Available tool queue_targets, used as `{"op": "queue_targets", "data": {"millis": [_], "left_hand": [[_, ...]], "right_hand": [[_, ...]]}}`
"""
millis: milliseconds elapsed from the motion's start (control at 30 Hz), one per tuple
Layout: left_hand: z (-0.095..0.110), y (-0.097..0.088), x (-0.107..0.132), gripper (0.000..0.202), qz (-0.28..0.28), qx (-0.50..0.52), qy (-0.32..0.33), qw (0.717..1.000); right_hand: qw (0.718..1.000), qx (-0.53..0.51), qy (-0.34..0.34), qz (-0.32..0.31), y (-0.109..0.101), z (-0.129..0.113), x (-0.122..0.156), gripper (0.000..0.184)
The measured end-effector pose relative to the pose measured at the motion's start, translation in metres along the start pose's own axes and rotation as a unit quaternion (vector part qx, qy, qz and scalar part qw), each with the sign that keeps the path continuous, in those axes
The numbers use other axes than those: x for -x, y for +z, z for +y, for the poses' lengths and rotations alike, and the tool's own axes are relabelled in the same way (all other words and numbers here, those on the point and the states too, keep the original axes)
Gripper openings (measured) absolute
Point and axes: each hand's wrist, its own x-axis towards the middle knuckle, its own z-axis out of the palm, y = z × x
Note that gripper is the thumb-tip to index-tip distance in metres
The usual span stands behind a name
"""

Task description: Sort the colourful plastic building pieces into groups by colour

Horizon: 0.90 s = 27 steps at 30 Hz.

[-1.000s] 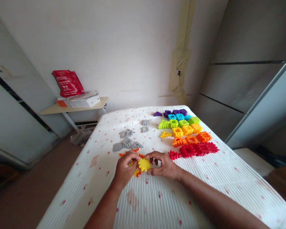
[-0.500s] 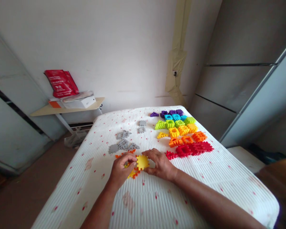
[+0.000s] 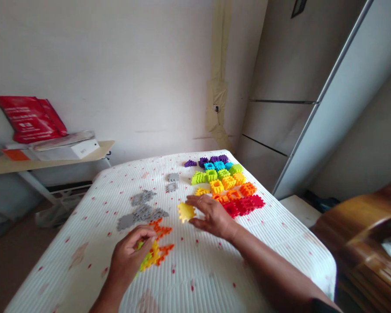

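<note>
My right hand [image 3: 211, 217] rests on the white ribbed bed cover [image 3: 195, 269], its thumb and fingers around a yellow waffle-edged plastic block [image 3: 186, 212]. My left hand [image 3: 128, 256] curls low over a loose heap of orange interlocking pieces [image 3: 161, 230] and yellow pieces [image 3: 154, 254]. A lime-yellow piece [image 3: 139, 245] shows under its fingers, partly hidden. Grey interlocking pieces [image 3: 141, 211] lie just beyond my left hand. Rows of purple, blue, green, yellow, orange and red blocks [image 3: 221, 182] sit past my right fingertips.
A cream side table [image 3: 52, 158] at the far left holds a red bag [image 3: 29, 119] and a white box [image 3: 65, 150]. Grey cabinet panels [image 3: 280, 87] stand behind the bed on the right. A blurred wooden piece of furniture [image 3: 358, 226] stands at the right.
My hands have parted: the left moved down and left to the orange and yellow heap, while the right stayed with the yellow block. The view has turned left.
</note>
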Motion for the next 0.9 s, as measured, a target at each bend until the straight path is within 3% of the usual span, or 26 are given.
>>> {"op": "queue_targets", "data": {"millis": [100,200,333,600,900], "left_hand": [[-0.004,-0.003,0.000,0.016,0.025,0.005,-0.025,0.999],[-0.004,-0.005,-0.001,0.016,0.042,0.008,-0.035,0.998],[-0.006,-0.006,-0.001,0.017,0.055,0.001,-0.032,0.998],[-0.009,-0.007,-0.003,0.018,0.058,-0.022,-0.042,0.997],[-0.003,-0.007,-0.003,0.020,0.063,-0.018,-0.059,0.996]], "right_hand": [[0.994,0.044,0.087,0.054,-0.052,0.038,0.002,0.040],[0.970,0.137,0.193,0.052,-0.101,0.088,0.012,0.042],[0.936,0.220,0.276,0.005,-0.138,0.144,0.026,0.038],[0.925,0.227,0.300,-0.060,-0.145,0.191,0.036,0.033],[0.918,0.245,0.301,-0.086,-0.142,0.207,0.040,0.027]]}}
